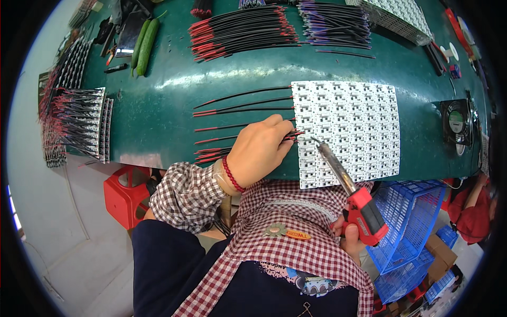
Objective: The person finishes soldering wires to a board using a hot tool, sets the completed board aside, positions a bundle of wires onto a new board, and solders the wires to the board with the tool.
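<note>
On the green table lies a white panel of small circuit boards, laid out in rows. My left hand is at the panel's left edge, its fingers pinched on black wires with red ends. Several similar wires stretch leftward from that edge, above and beneath the hand. My right hand grips the red and black handle of a soldering iron from below. The iron's thin tip points up and left, close to the wire ends at the panel edge; whether it touches them I cannot tell.
Bundles of black-red wires and purple-black wires lie at the back. Wired boards are stacked at the left, near two cucumbers. A square black device stands right. Below are blue crates and a red stool.
</note>
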The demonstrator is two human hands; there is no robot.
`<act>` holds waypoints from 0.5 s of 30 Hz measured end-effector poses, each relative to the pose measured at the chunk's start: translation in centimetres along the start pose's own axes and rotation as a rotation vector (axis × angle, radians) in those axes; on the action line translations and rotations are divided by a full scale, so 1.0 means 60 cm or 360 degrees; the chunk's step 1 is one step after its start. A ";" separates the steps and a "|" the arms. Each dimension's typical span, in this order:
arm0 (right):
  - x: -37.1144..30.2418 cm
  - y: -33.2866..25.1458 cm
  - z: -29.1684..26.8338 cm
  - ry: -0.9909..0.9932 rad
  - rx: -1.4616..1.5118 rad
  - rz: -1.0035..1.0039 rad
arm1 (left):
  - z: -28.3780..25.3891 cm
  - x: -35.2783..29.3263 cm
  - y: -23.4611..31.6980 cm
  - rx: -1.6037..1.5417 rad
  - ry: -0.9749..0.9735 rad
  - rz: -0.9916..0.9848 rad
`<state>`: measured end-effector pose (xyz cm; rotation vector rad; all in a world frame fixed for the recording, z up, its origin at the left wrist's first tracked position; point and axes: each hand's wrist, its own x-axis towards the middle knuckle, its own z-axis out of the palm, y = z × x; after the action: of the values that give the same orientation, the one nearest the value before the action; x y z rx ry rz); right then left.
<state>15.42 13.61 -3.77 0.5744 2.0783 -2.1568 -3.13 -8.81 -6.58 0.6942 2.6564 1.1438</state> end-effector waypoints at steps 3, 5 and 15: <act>0.002 -0.003 -0.001 0.0074 0.0090 -0.0073 | -0.005 -0.003 -0.003 -0.0029 -0.0047 0.0029; 0.001 -0.002 -0.007 0.0046 0.0096 -0.0123 | -0.005 -0.009 -0.005 -0.0085 -0.0038 0.0000; -0.030 0.009 -0.023 0.0049 0.0086 -0.0088 | -0.010 -0.027 0.023 -0.0072 0.0237 0.0043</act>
<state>17.54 14.56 -3.70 0.5659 2.0813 -2.2548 -1.41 -9.16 -5.22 0.6631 2.7402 1.3069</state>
